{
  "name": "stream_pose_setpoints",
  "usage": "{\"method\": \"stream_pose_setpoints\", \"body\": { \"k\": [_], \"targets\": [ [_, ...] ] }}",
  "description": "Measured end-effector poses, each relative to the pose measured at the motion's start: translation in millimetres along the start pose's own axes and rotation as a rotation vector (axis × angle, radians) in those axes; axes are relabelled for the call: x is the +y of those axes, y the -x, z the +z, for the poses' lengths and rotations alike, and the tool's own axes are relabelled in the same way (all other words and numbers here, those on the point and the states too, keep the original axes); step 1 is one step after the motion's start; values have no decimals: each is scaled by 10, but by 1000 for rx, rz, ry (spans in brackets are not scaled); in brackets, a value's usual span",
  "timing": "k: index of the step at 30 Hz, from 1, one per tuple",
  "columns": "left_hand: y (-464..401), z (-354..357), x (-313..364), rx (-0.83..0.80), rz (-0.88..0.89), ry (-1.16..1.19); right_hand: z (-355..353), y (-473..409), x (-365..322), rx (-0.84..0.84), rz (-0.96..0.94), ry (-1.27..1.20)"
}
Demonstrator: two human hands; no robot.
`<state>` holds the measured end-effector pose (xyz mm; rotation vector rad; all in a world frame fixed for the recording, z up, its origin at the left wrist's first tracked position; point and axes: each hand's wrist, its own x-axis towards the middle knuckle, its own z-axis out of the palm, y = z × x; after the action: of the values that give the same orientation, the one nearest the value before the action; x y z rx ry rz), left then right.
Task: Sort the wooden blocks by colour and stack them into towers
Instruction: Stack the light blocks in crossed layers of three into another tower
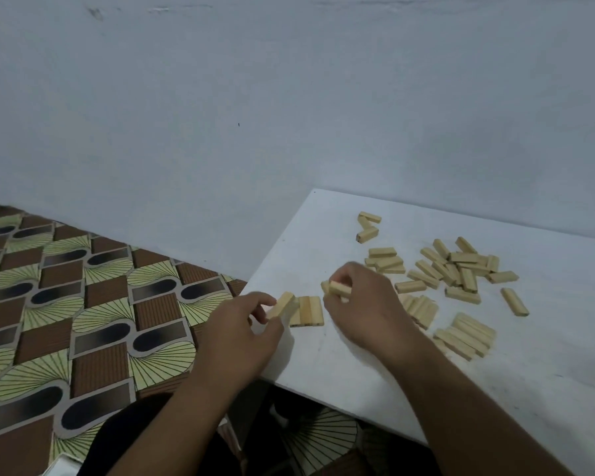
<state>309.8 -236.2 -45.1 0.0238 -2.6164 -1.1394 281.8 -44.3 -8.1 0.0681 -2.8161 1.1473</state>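
Wooden blocks (457,269) lay scattered, pale and unpainted, across the right of the white table (323,352); two lay flat side by side (310,310) near its left edge; the left hand (244,324) pinched one block (282,305) tilted beside them; the right hand (361,300) gripped another (339,288) just above.

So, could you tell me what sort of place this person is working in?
Probably a room in a home, with the person sitting on the floor: a low white table with wooden blocks stands on patterned floor covering against a plain pale wall.
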Motion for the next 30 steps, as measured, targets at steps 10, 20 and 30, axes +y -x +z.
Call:
{"method": "stream_pose_setpoints", "body": {
  "k": [10,20,30],
  "targets": [
    [411,83,27,-159,175,-172,191,585,146,-79,110,-40],
    [410,147,-55,-210,264,-200,166,693,358,22,-40,53],
    [416,179,-112,-208,286,-109,168,659,427,52,-111,147]
  ]
}}
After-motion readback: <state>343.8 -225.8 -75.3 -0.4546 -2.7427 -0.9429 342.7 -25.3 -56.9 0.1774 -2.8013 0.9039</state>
